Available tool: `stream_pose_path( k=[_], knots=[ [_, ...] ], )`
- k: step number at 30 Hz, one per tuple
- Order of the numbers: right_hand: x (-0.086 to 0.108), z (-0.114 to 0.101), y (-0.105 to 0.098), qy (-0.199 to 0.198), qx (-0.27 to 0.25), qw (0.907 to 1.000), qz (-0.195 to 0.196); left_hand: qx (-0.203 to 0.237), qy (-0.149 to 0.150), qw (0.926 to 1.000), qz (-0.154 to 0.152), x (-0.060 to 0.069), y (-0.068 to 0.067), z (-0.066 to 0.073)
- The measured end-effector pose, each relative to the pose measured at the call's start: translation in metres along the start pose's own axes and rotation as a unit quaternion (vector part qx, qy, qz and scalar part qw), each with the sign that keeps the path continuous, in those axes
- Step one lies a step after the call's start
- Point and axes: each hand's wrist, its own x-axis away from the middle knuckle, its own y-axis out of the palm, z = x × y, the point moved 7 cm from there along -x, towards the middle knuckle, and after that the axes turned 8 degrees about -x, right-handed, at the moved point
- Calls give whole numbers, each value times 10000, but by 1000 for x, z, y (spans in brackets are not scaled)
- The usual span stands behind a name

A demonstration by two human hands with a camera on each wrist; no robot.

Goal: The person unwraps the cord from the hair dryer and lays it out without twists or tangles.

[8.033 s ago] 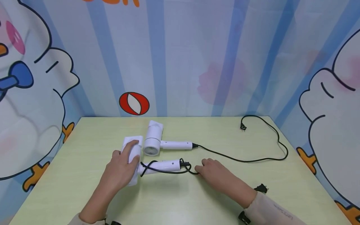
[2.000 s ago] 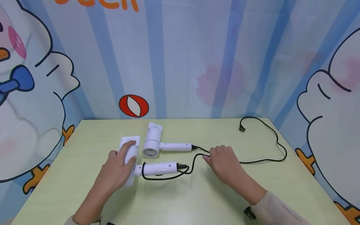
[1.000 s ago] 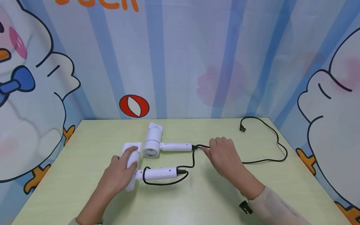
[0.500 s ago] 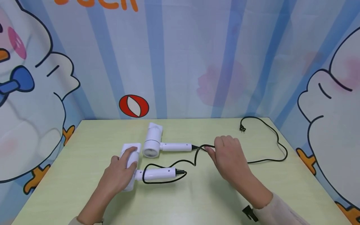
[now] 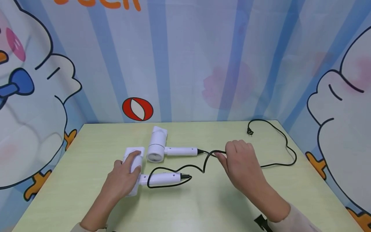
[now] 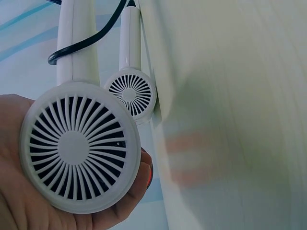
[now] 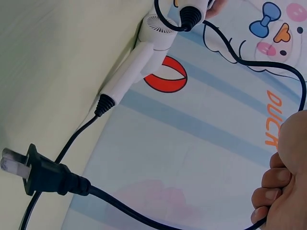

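My left hand (image 5: 123, 180) grips the barrel of the nearer white hair dryer (image 5: 163, 179), which is raised off the table with its handle pointing right. Its slatted round end (image 6: 74, 148) faces the left wrist camera. One loop of the dryer's black cord (image 5: 189, 166) passes around the handle. My right hand (image 5: 243, 164) holds this cord in curled fingers, to the right of the handle. The cord's two-pin plug (image 7: 45, 172) hangs free in the right wrist view. Behind, a second white hair dryer (image 5: 157, 145) lies on the table.
The second dryer's cord (image 5: 279, 164) runs right and curves back to its plug (image 5: 250, 131) near the rear edge. A printed blue curtain (image 5: 185, 64) stands behind the pale table (image 5: 185, 212).
Crossed turns of cord on the handle have opened to one wider loop. My right hand has moved right and back with the cord. My left hand keeps its grip, nearly still.
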Motion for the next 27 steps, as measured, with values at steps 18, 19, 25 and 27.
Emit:
stream_pose_path(
  k=[18,19,25,27],
  knots=[
    [21,-13,-18,103,-118,9997,-182,-17,-103,9997,231,-5,-5,-8],
    [23,-13,-19,110,-113,9997,-202,-8,-119,9996,263,-5,-5,-9],
    [31,-15,-19,72,-69,9996,-250,13,-249,9991,334,-8,-9,-12],
    [33,-15,-19,60,-63,9996,-267,26,-280,9991,325,-9,-9,-13]
  ],
)
